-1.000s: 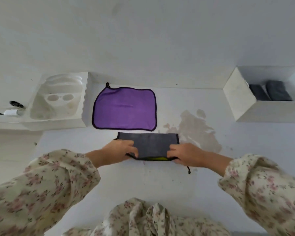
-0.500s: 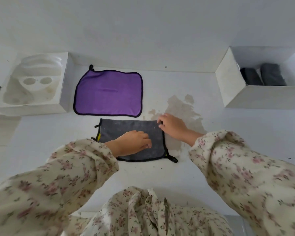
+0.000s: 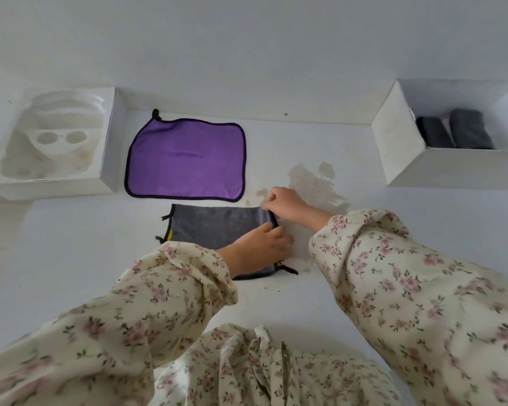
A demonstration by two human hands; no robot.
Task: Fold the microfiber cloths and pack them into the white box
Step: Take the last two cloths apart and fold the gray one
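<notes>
A grey cloth (image 3: 214,225), folded once, with black trim and a yellow underside, lies on the white table in front of me. My right hand (image 3: 286,202) pinches its far right corner. My left hand (image 3: 258,250) grips the right edge nearer to me, and both lift that edge slightly. A purple cloth (image 3: 186,159) lies flat and unfolded just behind the grey one. The white box (image 3: 405,159) stands at the right, and two folded dark grey cloths (image 3: 455,128) lie inside it.
A white moulded packaging tray (image 3: 53,142) sits at the far left against the wall. A dried brownish stain (image 3: 314,183) marks the table right of the cloths. My floral sleeves fill the lower view.
The cloth was folded in half from the near edge. My right hand went to the far right corner, and my left hand slid from the middle to the right edge.
</notes>
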